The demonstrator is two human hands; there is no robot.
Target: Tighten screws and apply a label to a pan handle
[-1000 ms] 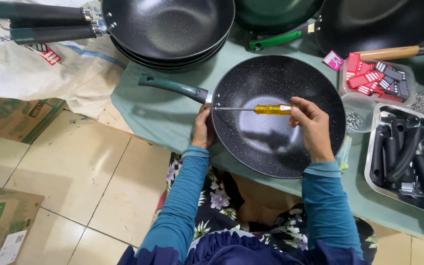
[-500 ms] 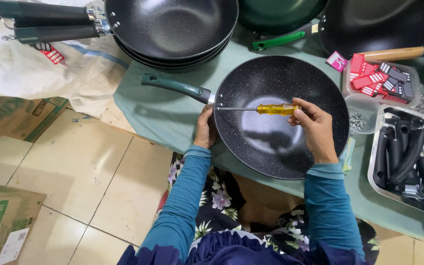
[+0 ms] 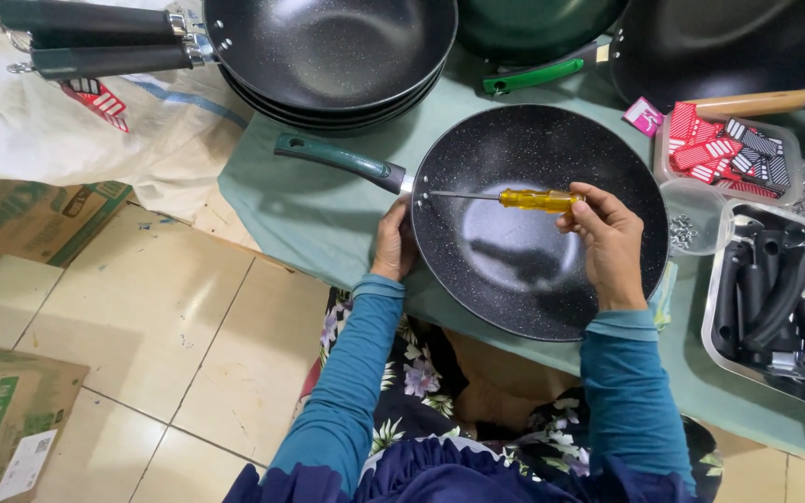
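Note:
A black speckled pan (image 3: 524, 270) with a dark green handle (image 3: 337, 160) lies on the green-covered table (image 3: 300, 224). My left hand (image 3: 393, 244) grips the pan's rim just below where the handle joins. My right hand (image 3: 607, 244) holds a screwdriver (image 3: 533, 199) with a yellow handle across the pan. Its metal tip points at the screws by the handle joint.
A stack of black pans (image 3: 328, 56) with dark handles stands at the back left, more pans at the back right. A metal tray of black handles (image 3: 780, 303), a small tub of screws (image 3: 687, 228) and a box of red and black tags (image 3: 724, 154) sit on the right. Cardboard boxes (image 3: 11, 424) lie on the tiled floor.
Both hands and the screwdriver stay in place on the pan; only the view has shifted slightly.

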